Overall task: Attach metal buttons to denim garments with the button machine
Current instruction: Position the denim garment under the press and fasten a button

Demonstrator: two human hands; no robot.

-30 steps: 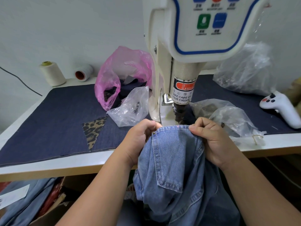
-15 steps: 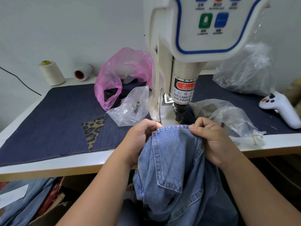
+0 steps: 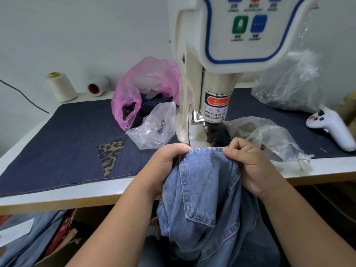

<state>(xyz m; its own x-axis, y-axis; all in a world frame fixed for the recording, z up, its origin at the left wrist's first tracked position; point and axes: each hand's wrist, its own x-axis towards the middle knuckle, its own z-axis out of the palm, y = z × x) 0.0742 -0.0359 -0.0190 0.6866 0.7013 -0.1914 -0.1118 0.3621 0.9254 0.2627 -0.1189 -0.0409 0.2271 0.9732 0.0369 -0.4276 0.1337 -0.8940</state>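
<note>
Denim garment (image 3: 204, 189) hanging lengthwise, hem at button machine (image 3: 213, 120)

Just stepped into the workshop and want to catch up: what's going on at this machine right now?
A person is holding a light blue denim garment up to the button machine. The left hand and the right hand each pinch the folded top edge, stretching it flat just in front of the machine's press head. The rest of the garment hangs off the table edge. A small red light spot shows on the edge. No button can be seen on that edge.
</note>
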